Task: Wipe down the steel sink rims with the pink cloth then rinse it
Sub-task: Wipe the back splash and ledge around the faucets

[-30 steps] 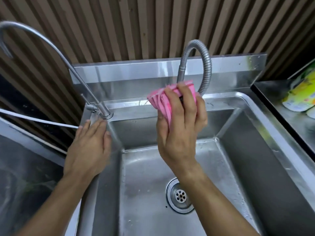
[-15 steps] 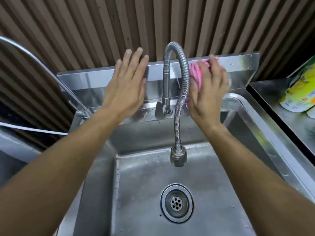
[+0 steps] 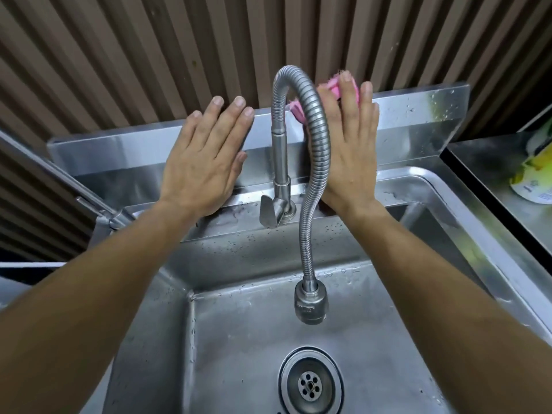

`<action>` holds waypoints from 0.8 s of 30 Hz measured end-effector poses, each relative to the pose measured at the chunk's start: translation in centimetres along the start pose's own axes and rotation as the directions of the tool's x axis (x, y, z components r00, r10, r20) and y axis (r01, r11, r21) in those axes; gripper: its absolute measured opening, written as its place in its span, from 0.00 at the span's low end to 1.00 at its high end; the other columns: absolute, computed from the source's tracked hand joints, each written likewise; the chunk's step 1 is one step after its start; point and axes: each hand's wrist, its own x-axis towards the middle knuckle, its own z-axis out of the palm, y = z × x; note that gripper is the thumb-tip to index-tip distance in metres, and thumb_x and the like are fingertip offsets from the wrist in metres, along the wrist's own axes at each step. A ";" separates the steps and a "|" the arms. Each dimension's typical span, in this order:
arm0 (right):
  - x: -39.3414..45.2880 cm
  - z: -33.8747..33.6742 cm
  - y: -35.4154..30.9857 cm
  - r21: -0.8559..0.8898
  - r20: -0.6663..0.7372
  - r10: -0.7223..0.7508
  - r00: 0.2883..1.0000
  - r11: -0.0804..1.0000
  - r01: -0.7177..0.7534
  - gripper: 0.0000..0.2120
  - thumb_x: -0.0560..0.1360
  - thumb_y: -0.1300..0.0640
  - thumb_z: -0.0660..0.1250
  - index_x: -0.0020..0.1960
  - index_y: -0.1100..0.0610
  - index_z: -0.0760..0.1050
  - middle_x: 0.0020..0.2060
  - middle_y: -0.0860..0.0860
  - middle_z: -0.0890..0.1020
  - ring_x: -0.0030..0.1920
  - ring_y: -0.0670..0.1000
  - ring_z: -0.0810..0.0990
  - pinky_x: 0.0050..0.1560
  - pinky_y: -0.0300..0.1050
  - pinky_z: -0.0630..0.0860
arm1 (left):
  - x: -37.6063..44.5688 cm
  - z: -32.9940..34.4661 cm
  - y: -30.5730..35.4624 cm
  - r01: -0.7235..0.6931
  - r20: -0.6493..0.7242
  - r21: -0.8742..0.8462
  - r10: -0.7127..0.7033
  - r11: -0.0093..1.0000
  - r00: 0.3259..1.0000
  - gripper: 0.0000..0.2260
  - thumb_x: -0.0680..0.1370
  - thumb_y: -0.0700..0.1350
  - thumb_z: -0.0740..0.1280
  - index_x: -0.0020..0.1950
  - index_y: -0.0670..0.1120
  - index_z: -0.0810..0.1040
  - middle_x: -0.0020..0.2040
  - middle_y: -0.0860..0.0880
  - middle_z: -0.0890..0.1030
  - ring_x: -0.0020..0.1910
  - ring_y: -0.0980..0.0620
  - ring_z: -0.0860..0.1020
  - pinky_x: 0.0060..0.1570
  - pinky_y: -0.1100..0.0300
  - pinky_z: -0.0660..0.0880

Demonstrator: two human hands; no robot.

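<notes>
Both hands have been raised to the backsplash (image 3: 418,109): cloth (image 3: 334,88) pressed flat at 1 o'clock under the right hand (image 3: 348,150), left hand (image 3: 203,162) open, empty; rims remain unwiped.

No readable text — the yellow package's (image 3: 534,177) print is blurred.

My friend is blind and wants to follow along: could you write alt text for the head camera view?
A person's right hand presses a pink cloth flat against the steel backsplash behind a sink, while the left hand rests open and flat on the same panel. A flexible faucet arches between the hands over the basin drain.
</notes>
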 end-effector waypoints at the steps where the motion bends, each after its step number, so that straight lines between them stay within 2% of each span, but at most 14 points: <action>1: -0.2 0.1 -0.6 0.024 -0.017 0.030 0.999 0.999 -0.030 0.30 0.85 0.52 0.62 0.83 0.55 0.53 0.82 0.62 0.57 0.82 0.67 0.51 0.82 0.62 0.45 | 0.0 0.1 0.0 0.005 0.000 -0.002 -0.005 1.000 1.000 0.25 0.88 0.50 0.52 0.84 0.45 0.53 0.83 0.45 0.58 0.82 0.42 0.56 0.79 0.46 0.52; 3: -0.4 0.0 -1.6 0.035 -0.038 -0.022 0.999 0.999 0.023 0.32 0.85 0.53 0.64 0.81 0.56 0.49 0.81 0.64 0.59 0.81 0.68 0.54 0.81 0.64 0.49 | -0.1 0.1 0.1 0.012 0.000 -0.001 -0.012 1.000 1.000 0.25 0.88 0.51 0.51 0.84 0.45 0.53 0.83 0.46 0.58 0.82 0.42 0.56 0.79 0.46 0.52; 5: -0.1 -0.1 -1.4 0.024 0.005 -0.132 0.991 0.991 0.132 0.31 0.86 0.51 0.63 0.81 0.56 0.50 0.81 0.62 0.58 0.81 0.66 0.54 0.81 0.64 0.50 | -0.1 0.1 0.3 0.026 0.005 0.008 -0.026 1.000 1.000 0.25 0.88 0.51 0.50 0.84 0.46 0.53 0.84 0.46 0.57 0.82 0.43 0.56 0.79 0.46 0.52; 8: 0.4 -0.7 2.0 -0.144 0.166 -0.207 0.964 0.962 0.232 0.27 0.88 0.46 0.47 0.84 0.53 0.52 0.83 0.59 0.53 0.83 0.63 0.50 0.83 0.62 0.46 | -0.1 -0.1 0.4 0.040 0.021 -0.003 -0.040 0.999 0.999 0.25 0.88 0.51 0.49 0.84 0.46 0.52 0.84 0.47 0.56 0.82 0.43 0.55 0.79 0.45 0.52; 9: 0.5 -1.1 3.3 -0.169 0.170 -0.164 0.972 0.967 0.192 0.26 0.88 0.46 0.45 0.84 0.54 0.54 0.83 0.59 0.55 0.83 0.63 0.52 0.82 0.61 0.47 | -0.1 -0.1 0.5 0.046 0.021 -0.003 -0.046 0.999 0.999 0.25 0.88 0.51 0.49 0.84 0.46 0.52 0.84 0.47 0.57 0.82 0.43 0.55 0.79 0.45 0.52; 11: 0.3 -1.8 4.6 -0.104 0.041 0.030 0.999 0.994 -0.025 0.25 0.87 0.49 0.52 0.82 0.58 0.60 0.82 0.60 0.59 0.81 0.65 0.56 0.83 0.58 0.48 | -0.1 0.0 0.7 0.058 0.021 -0.008 -0.058 0.998 0.998 0.25 0.87 0.51 0.48 0.84 0.46 0.52 0.84 0.47 0.56 0.82 0.43 0.54 0.80 0.45 0.52; 13: 0.0 -1.9 1.9 -0.041 -0.026 0.169 0.985 0.985 -0.170 0.26 0.86 0.49 0.55 0.81 0.58 0.60 0.82 0.61 0.58 0.81 0.66 0.54 0.83 0.59 0.48 | -0.1 0.1 1.0 0.081 0.018 -0.012 -0.081 0.997 0.997 0.25 0.87 0.51 0.48 0.84 0.47 0.51 0.84 0.47 0.55 0.83 0.43 0.53 0.80 0.45 0.50; 14: -0.3 -1.5 -0.1 -0.005 -0.001 0.173 0.985 0.985 -0.173 0.27 0.86 0.49 0.57 0.82 0.57 0.59 0.82 0.60 0.56 0.81 0.66 0.53 0.82 0.62 0.50 | -0.1 0.2 1.1 0.097 0.021 -0.014 -0.096 0.995 0.995 0.25 0.87 0.51 0.48 0.84 0.47 0.50 0.84 0.48 0.54 0.83 0.43 0.52 0.80 0.45 0.49; 16: -0.7 -0.8 -3.2 0.085 0.072 0.026 0.997 0.996 -0.032 0.28 0.84 0.48 0.60 0.82 0.54 0.58 0.80 0.54 0.51 0.80 0.65 0.51 0.80 0.67 0.53 | -0.2 0.4 1.4 0.123 0.027 -0.027 -0.123 0.992 0.992 0.25 0.87 0.51 0.49 0.85 0.48 0.50 0.84 0.48 0.53 0.83 0.44 0.51 0.80 0.45 0.47; 17: -0.7 -0.7 -3.5 0.098 0.100 -0.085 0.991 0.992 0.075 0.28 0.84 0.48 0.60 0.82 0.53 0.59 0.80 0.51 0.51 0.81 0.64 0.51 0.79 0.65 0.54 | -0.3 0.5 1.5 0.128 0.024 -0.036 -0.128 0.991 0.992 0.25 0.87 0.51 0.49 0.85 0.48 0.50 0.84 0.48 0.53 0.83 0.44 0.51 0.81 0.46 0.46; 19: 0.0 -0.9 -1.4 0.024 0.171 -0.250 0.953 0.968 0.249 0.27 0.85 0.47 0.58 0.82 0.52 0.60 0.82 0.53 0.55 0.81 0.60 0.52 0.80 0.58 0.52 | -0.4 0.5 1.5 0.128 0.019 -0.048 -0.127 0.991 0.992 0.25 0.88 0.51 0.49 0.84 0.48 0.51 0.84 0.48 0.54 0.83 0.44 0.52 0.80 0.46 0.46; 20: 0.4 -1.3 0.3 -0.021 0.198 -0.277 0.940 0.958 0.287 0.26 0.86 0.47 0.57 0.82 0.52 0.60 0.82 0.55 0.58 0.81 0.60 0.53 0.79 0.57 0.53 | -0.4 0.5 1.5 0.126 0.022 -0.054 -0.125 0.991 0.992 0.25 0.87 0.51 0.49 0.84 0.48 0.51 0.84 0.48 0.54 0.83 0.44 0.52 0.80 0.46 0.46; 22: 0.7 -2.4 4.2 -0.082 0.176 -0.171 0.969 0.979 0.188 0.25 0.85 0.50 0.58 0.81 0.53 0.63 0.81 0.56 0.62 0.80 0.61 0.58 0.77 0.55 0.57 | -0.3 0.4 1.4 0.128 0.035 -0.064 -0.126 0.990 0.991 0.25 0.87 0.50 0.49 0.85 0.48 0.49 0.84 0.48 0.53 0.83 0.44 0.52 0.80 0.46 0.45; 24: 0.9 -4.0 7.0 -0.114 0.031 0.083 0.996 0.990 -0.079 0.23 0.85 0.51 0.57 0.79 0.55 0.65 0.79 0.56 0.64 0.78 0.61 0.63 0.76 0.53 0.59 | -0.4 0.5 1.5 0.134 0.038 -0.067 -0.132 0.989 0.991 0.26 0.87 0.51 0.49 0.85 0.49 0.47 0.85 0.48 0.52 0.83 0.44 0.50 0.80 0.46 0.44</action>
